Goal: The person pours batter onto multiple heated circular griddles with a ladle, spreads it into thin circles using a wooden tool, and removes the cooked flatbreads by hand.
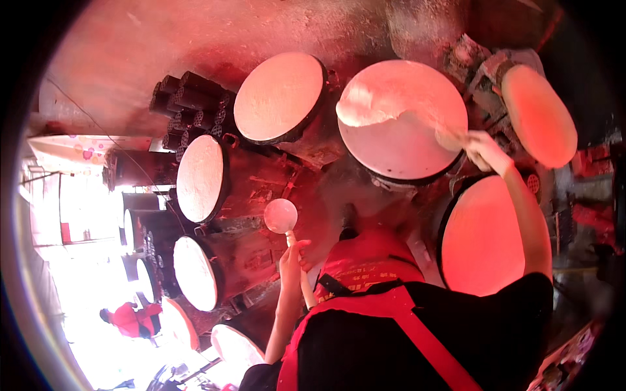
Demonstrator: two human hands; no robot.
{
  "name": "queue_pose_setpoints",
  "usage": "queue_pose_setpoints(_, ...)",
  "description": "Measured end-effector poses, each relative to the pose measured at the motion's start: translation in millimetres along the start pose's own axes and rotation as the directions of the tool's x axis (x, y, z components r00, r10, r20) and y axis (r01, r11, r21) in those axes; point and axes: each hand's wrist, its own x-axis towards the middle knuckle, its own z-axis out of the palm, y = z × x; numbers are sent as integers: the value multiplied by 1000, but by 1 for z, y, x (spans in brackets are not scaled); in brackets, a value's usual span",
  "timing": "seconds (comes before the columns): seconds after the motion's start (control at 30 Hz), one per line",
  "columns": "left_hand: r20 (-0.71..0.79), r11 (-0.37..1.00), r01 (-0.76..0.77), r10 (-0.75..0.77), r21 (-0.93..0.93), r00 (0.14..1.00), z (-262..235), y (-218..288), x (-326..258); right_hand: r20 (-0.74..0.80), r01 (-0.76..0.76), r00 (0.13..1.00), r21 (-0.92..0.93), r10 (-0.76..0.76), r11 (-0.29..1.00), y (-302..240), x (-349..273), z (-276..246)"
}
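Observation:
My left hand is closed round the handle of a ladle, its round pale bowl held over the floor between the griddles. At the right edge of a large round griddle, my right hand grips a flat, pale, rounded spreader, partly blurred, that lies against the surface. A white layer of batter covers the upper part of this griddle, thicker at the left, with a curved lower edge. Below it the pinkish-grey surface shows.
Round pale-topped griddles stand about me: one far left, two left, one far right, one under my right arm. Dark honeycomb briquettes are stacked behind. A person in red is at lower left.

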Motion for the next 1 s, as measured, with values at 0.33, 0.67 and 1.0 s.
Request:
queue_pose_setpoints(0.33, 170, 982, 2, -35, 186, 985, 3, 32, 20, -52, -57, 997, 90, 62, 994, 73, -105, 36)
queue_pose_setpoints(0.67, 513, 952, 4, -169, 307, 842, -27, 74, 80, -342, 0, 938, 140, 49, 990, 155, -198, 173)
queue_pose_setpoints(1.0, 449, 970, 41, -148, 239, 881, -166, 79, 95, -690, 632, 709, 531, -145, 565, 59, 135, 421)
